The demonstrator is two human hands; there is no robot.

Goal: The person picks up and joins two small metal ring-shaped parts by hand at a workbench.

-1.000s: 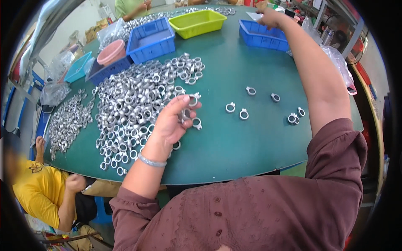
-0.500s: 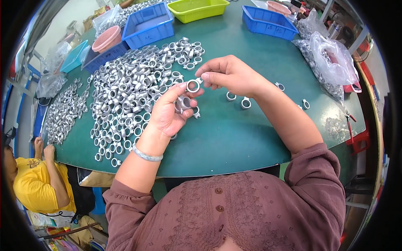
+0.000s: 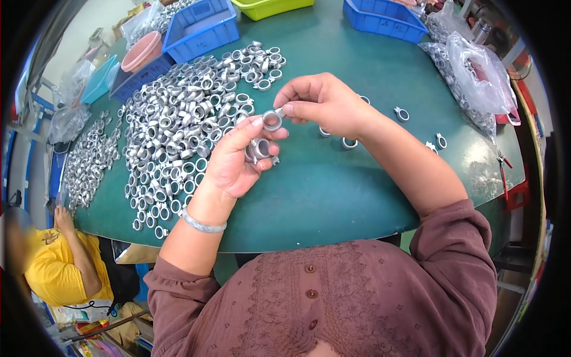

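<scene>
Head view: a lugged metal ring [image 3: 272, 129] is gripped in the left hand [image 3: 231, 162] — which also cups loose rings [image 3: 252, 152] — its lug [image 3: 281, 112] pinched by the right hand [image 3: 333, 110], above the green tabletop [image 3: 309, 205], beside a ring heap [image 3: 184, 113].

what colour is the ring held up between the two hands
The ring is silvery grey, best seen in the head view.

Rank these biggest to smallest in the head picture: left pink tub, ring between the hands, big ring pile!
1. Big ring pile
2. Left pink tub
3. Ring between left hand and right hand
</scene>
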